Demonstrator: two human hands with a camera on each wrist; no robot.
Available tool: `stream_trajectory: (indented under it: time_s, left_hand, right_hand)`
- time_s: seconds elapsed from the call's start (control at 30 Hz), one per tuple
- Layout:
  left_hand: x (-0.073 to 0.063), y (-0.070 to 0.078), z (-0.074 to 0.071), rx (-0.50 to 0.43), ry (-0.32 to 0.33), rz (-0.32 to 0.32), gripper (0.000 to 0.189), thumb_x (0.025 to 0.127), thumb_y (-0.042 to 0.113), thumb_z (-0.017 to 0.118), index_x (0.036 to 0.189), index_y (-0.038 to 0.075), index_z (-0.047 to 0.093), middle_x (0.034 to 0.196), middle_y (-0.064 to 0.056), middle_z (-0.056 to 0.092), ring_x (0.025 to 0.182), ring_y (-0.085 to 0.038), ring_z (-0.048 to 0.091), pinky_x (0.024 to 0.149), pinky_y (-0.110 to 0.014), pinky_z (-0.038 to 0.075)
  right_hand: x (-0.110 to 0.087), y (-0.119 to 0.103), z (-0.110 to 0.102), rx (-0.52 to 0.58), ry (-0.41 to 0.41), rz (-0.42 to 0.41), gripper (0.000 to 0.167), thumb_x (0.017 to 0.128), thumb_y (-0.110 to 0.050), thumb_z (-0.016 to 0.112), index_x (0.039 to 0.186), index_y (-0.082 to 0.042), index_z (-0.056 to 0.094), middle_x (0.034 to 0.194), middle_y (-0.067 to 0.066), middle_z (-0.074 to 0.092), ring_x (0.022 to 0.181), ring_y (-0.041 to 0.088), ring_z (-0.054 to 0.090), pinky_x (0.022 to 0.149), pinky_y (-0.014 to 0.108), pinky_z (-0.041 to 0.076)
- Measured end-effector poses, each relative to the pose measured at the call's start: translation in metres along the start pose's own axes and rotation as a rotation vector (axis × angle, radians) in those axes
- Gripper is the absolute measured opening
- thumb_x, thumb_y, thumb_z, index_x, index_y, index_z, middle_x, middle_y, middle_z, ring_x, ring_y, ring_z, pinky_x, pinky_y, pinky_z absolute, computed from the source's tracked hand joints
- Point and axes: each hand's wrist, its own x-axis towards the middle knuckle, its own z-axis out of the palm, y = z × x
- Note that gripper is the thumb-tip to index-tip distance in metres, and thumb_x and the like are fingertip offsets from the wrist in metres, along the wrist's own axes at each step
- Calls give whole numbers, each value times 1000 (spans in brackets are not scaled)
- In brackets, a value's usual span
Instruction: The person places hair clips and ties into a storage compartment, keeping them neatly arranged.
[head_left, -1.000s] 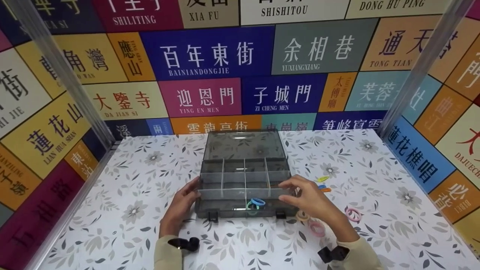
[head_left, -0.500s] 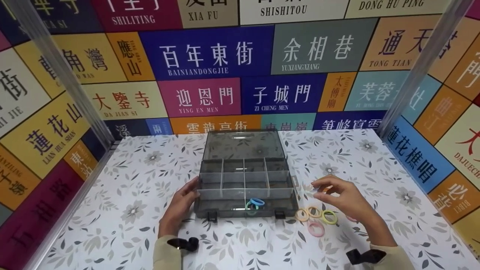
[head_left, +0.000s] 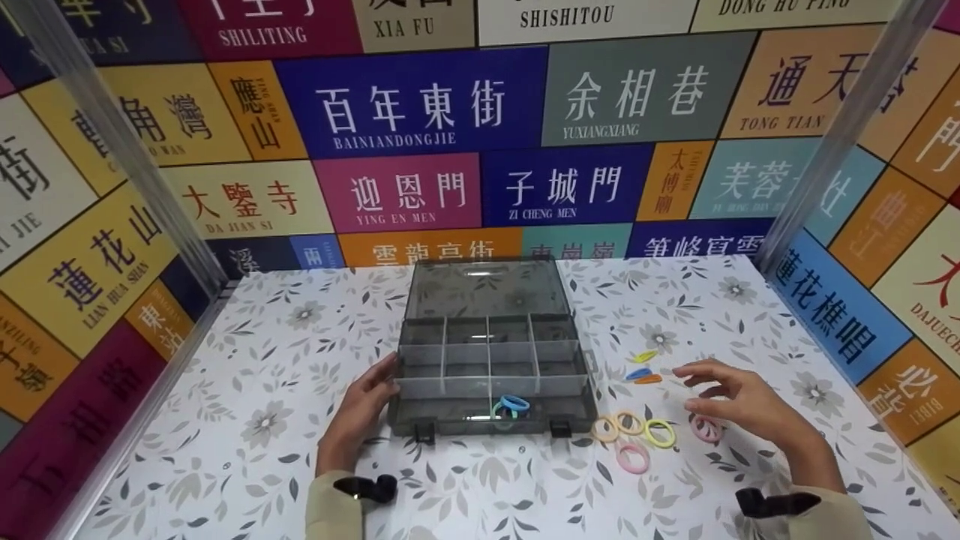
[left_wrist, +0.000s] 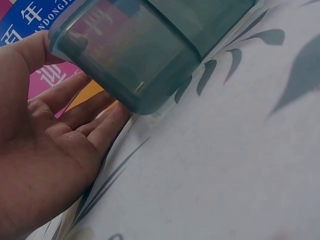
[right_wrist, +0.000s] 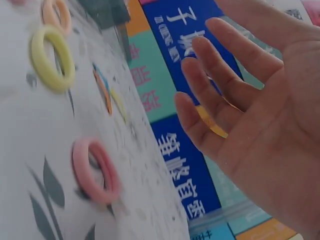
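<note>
A dark translucent compartment box (head_left: pixel 442 411) lies with its lid (head_left: pixel 487 289) folded back. Its front right compartment contains a blue hair tie (head_left: pixel 514 403) and a green hair tie (head_left: pixel 498 411). My left hand (head_left: pixel 361 409) touches the box's left side with thumb and fingertips; the left wrist view shows the thumb at the rim and fairly straight fingers. My right hand (head_left: pixel 739 397) hovers beside the box, fingers spread apart and holding nothing. Below it is a pink hair tie (head_left: pixel 706 430), also seen in the right wrist view.
Right of the box lie a yellow hair tie (head_left: pixel 660 433), orange hair ties (head_left: pixel 628 423) and a pink hair tie (head_left: pixel 632 457). Behind them are yellow (head_left: pixel 645 357), blue (head_left: pixel 639 373) and orange hair clips (head_left: pixel 648 379). A sign-covered wall (head_left: pixel 409 97) rises behind the flower-patterned table (head_left: pixel 247 360).
My right hand has moved right, from the box's right edge past the clips, and its fingers have spread. The left hand, the box and its hair ties have stayed put.
</note>
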Motion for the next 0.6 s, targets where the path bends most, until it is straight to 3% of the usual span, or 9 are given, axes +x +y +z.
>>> stream_trajectory:
  time_s: [0.3,0.47,0.6]
  left_hand:
    - [-1,-1,0,-13,2,-3,59,96,8,54,154,14,41,163,-11,33,154,-32,26,126,-47,24]
    - [-2,-1,1,-5,-1,11,59,96,8,54,154,13,41,163,-12,33,153,-33,26,126,-48,25]
    - [-3,-1,1,8,-2,14,59,97,7,53,154,13,40,164,-13,32,153,-33,25,125,-49,26]
  right_hand:
    - [-9,32,-13,46,-193,124,51,93,-22,70,139,-4,56,137,24,56,110,-5,59,84,20,56]
    - [-13,44,-16,39,-222,170,54,92,-23,71,139,-2,55,137,26,57,107,-3,61,84,18,54]
    - [-16,47,-16,-40,-207,204,57,88,-28,75,136,-4,57,129,20,62,100,1,60,81,18,51]
